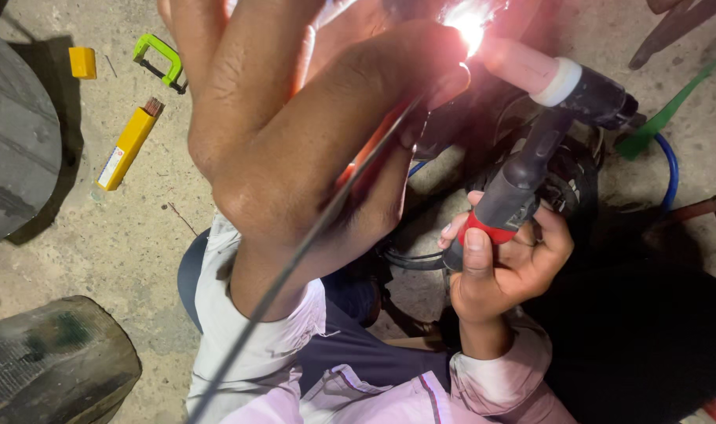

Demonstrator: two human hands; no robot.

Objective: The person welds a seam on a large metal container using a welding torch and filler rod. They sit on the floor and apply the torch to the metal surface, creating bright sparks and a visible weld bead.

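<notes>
The left hand (295,149) fills the middle of the view, close to the camera, fingers bent and pinched on a thin, straight grey metal filler rod (295,255) that runs from the bottom edge up to a bright white welding arc (469,23) at the top. The right hand (507,267) is wrapped tight around the dark grey handle of a welding torch with a red band and a pinkish ceramic nozzle (531,149); the thumb lies along the red band. The nozzle tip points left into the arc, just beside the rod's upper end. What is being welded is washed out by glare.

On the concrete floor (122,235), near the top left corner, lie a long yellow box of welding electrodes (128,144), a small yellow block (82,62) and a green metal clamp (160,60), well apart from the hands. A blue hose (671,169) curves at the right edge, beside a green strip (664,116).
</notes>
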